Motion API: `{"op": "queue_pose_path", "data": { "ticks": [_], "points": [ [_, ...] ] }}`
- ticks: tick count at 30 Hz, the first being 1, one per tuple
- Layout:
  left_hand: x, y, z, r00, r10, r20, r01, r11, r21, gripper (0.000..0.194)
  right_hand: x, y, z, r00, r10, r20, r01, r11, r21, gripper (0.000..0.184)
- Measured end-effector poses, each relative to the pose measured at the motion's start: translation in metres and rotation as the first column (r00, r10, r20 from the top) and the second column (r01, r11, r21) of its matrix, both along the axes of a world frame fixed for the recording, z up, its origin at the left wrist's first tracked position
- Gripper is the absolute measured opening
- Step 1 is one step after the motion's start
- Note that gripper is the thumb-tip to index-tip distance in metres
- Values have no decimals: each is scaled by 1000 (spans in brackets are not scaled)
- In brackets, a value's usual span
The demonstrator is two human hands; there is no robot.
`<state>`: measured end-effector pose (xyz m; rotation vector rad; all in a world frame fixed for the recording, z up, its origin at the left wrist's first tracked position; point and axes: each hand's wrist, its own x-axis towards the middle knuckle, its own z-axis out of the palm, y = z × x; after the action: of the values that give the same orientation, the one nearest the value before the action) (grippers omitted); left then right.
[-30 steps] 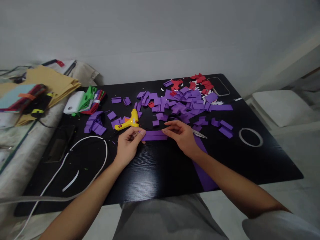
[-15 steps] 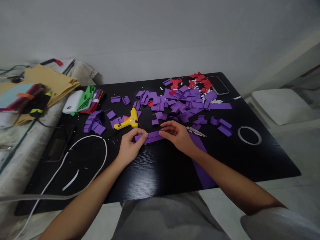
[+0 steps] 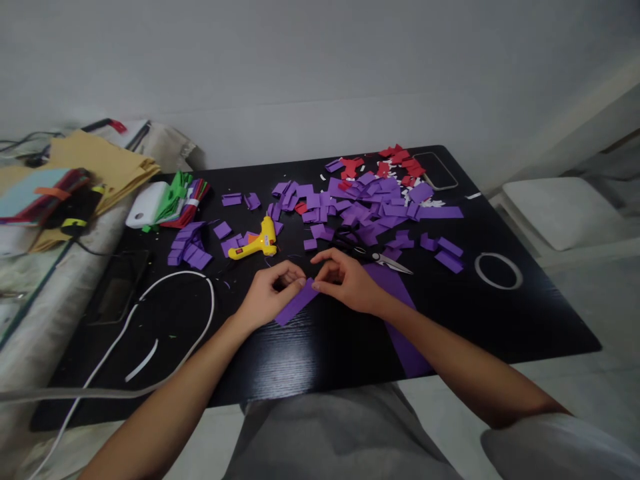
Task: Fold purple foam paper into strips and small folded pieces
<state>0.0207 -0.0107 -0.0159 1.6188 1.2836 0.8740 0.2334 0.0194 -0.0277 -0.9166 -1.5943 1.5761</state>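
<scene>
Between my hands a purple paper strip (image 3: 295, 307) slants over the black table, its upper end at my fingertips. My left hand (image 3: 273, 290) is closed, pinching the strip near that end with thumb and fingers. My right hand (image 3: 347, 280) pinches the upper end from the other side, thumb against fingers. Right behind my right hand lie scissors (image 3: 393, 262), blades toward the right. A larger purple sheet (image 3: 407, 340) runs partly under my right forearm to the table's front edge. A yellow glue gun (image 3: 257, 241) lies just beyond my left hand.
Many cut and folded purple pieces (image 3: 370, 200) are heaped at the back, with red scraps (image 3: 400, 160) behind. A white cable (image 3: 213, 313) loops at the left near a dark phone (image 3: 117, 287). A ring (image 3: 499, 271) lies at the right.
The purple strip has turned from lying nearly level to slanting down toward me at the left. My hands have come closer together, both at its upper end.
</scene>
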Motion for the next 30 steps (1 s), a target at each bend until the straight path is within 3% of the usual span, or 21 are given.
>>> {"op": "queue_pose_path", "data": {
  "ticks": [5,14,24,30],
  "points": [
    [0,-1,1,996,-93,-6,92,995,-27,19,-2,-5,-2,999,41,26,-41,999,1,39],
    [6,-2,1,989,59,137,-51,997,-56,24,-5,-3,2,999,35,27,-33,997,-64,14],
    [3,-4,-1,985,-124,118,141,980,-144,16,-4,-5,1,993,100,59,-94,992,-84,10],
    [5,-4,2,991,-84,108,95,991,-99,14,-3,-2,4,994,101,34,-97,990,-101,10]
  ]
}}
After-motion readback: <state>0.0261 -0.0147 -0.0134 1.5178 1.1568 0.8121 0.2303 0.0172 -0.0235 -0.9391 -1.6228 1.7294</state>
